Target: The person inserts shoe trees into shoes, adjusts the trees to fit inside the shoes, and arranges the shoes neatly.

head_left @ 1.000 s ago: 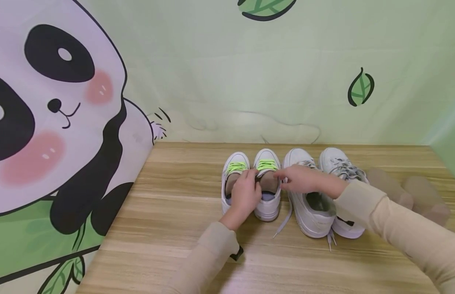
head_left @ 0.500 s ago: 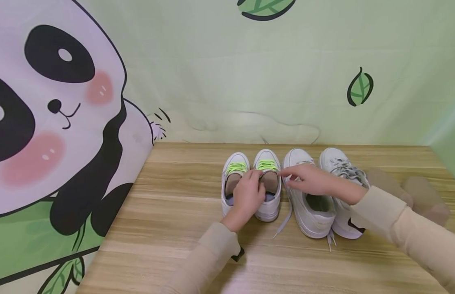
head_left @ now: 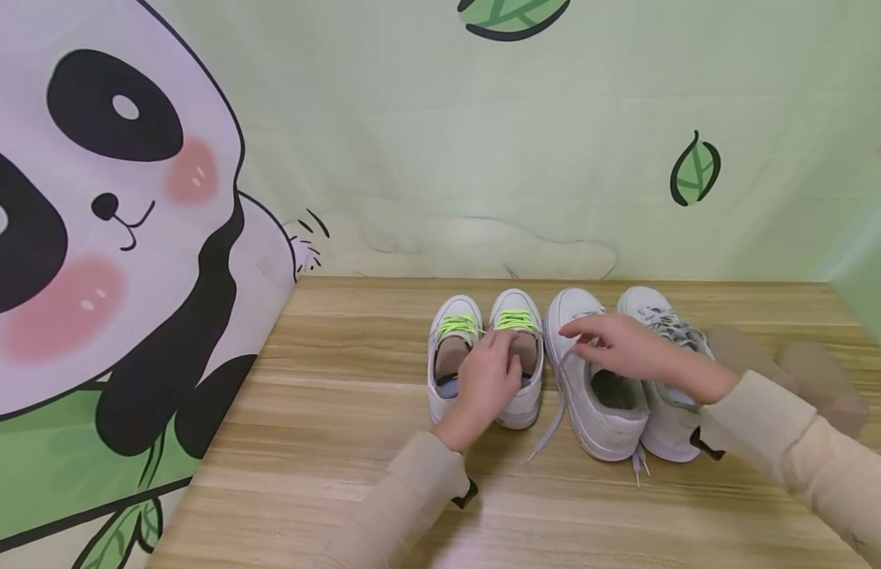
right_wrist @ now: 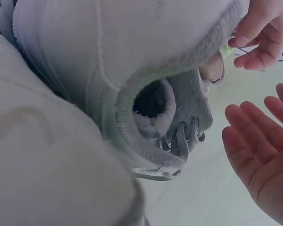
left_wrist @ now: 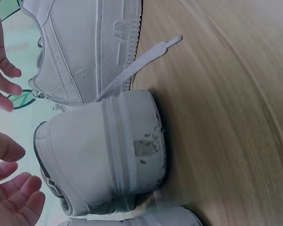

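Two small white shoes with bright green laces stand side by side, the left one (head_left: 447,395) and the right one (head_left: 527,407). Above the right one hovers my left hand (head_left: 486,383), fingers loosely bent; in the left wrist view nothing shows between its thumb and fingers. Two larger white shoes with grey laces stand to their right, the nearer one (head_left: 611,431) and the outer one (head_left: 668,442). My right hand (head_left: 628,352) is over the nearer one's opening and laces, palm empty in the right wrist view. Whether its fingertips touch that shoe cannot be told.
A loose grey lace (head_left: 551,427) trails on the wooden floor (head_left: 326,442) between the pairs. Beige blurred shapes (head_left: 824,387) lie right of the large shoes. Behind hangs a pale green backdrop (head_left: 426,142), with a panda print (head_left: 177,316) at left.
My right hand has drawn away to the right, from the green-laced shoe to above the larger shoe. My left hand has shifted slightly right. The shoes have stayed in place.
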A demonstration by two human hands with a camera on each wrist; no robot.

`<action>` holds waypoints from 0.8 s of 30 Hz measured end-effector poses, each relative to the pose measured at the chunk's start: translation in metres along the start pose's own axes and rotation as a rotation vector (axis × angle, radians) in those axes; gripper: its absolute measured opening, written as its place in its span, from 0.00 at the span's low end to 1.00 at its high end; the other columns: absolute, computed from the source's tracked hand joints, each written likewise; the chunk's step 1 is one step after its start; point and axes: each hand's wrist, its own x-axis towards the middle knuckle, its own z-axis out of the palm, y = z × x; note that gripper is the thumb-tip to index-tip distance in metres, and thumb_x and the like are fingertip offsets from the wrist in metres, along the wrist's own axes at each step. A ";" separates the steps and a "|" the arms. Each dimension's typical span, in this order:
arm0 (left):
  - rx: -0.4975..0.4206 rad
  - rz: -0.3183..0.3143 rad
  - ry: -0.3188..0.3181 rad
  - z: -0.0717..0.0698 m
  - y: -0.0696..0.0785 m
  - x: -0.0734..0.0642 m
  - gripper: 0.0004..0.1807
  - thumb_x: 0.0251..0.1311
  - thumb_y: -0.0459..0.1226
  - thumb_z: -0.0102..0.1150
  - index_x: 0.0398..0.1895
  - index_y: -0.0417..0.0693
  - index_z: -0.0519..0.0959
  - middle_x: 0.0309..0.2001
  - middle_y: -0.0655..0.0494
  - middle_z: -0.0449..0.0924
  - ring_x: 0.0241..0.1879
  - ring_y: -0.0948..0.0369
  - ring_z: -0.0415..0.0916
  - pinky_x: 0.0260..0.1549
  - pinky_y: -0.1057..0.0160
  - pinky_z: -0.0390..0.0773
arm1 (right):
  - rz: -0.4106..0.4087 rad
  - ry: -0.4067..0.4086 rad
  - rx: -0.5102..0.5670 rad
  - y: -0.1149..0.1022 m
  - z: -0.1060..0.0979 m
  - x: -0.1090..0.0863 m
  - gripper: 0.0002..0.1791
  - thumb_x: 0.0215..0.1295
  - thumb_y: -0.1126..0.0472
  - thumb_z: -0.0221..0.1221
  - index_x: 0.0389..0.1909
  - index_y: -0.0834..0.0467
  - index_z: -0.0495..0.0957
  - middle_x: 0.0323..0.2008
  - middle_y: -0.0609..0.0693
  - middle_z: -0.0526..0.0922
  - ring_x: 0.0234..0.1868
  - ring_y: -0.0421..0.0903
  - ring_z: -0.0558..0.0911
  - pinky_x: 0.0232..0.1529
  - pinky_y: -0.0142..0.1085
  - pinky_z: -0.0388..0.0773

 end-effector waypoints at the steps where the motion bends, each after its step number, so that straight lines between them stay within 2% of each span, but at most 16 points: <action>1: -0.002 -0.001 -0.006 0.000 0.001 0.000 0.15 0.50 0.37 0.53 0.44 0.52 0.74 0.43 0.58 0.77 0.38 0.59 0.77 0.29 0.62 0.76 | 0.001 0.008 0.001 0.000 0.000 -0.001 0.15 0.58 0.68 0.52 0.46 0.66 0.74 0.42 0.59 0.80 0.39 0.49 0.79 0.35 0.35 0.76; 6: -0.007 0.014 -0.014 0.001 0.004 -0.001 0.14 0.51 0.37 0.53 0.44 0.52 0.74 0.44 0.58 0.77 0.38 0.59 0.77 0.28 0.62 0.76 | -0.008 0.047 0.001 0.002 -0.003 -0.004 0.13 0.58 0.68 0.53 0.44 0.66 0.75 0.39 0.57 0.81 0.36 0.47 0.80 0.33 0.32 0.75; 14: -0.005 0.053 -0.022 0.001 0.011 -0.001 0.13 0.52 0.38 0.54 0.42 0.52 0.74 0.42 0.58 0.77 0.41 0.60 0.76 0.30 0.62 0.76 | -0.029 0.117 -0.008 0.008 -0.005 -0.009 0.12 0.57 0.68 0.53 0.42 0.64 0.77 0.37 0.56 0.82 0.34 0.42 0.79 0.34 0.33 0.75; 18: 0.013 0.070 -0.015 0.002 0.014 -0.001 0.13 0.51 0.39 0.54 0.42 0.52 0.74 0.42 0.58 0.77 0.39 0.60 0.77 0.29 0.62 0.76 | -0.031 0.155 -0.012 0.011 -0.005 -0.012 0.11 0.57 0.68 0.54 0.41 0.64 0.78 0.36 0.56 0.82 0.33 0.39 0.79 0.33 0.33 0.75; 24: -0.002 0.097 0.001 0.003 0.018 -0.003 0.12 0.51 0.38 0.55 0.41 0.51 0.74 0.43 0.58 0.77 0.39 0.60 0.77 0.33 0.63 0.76 | 0.004 0.165 0.014 0.012 -0.008 -0.018 0.12 0.58 0.68 0.53 0.43 0.65 0.77 0.38 0.56 0.82 0.36 0.43 0.79 0.35 0.33 0.76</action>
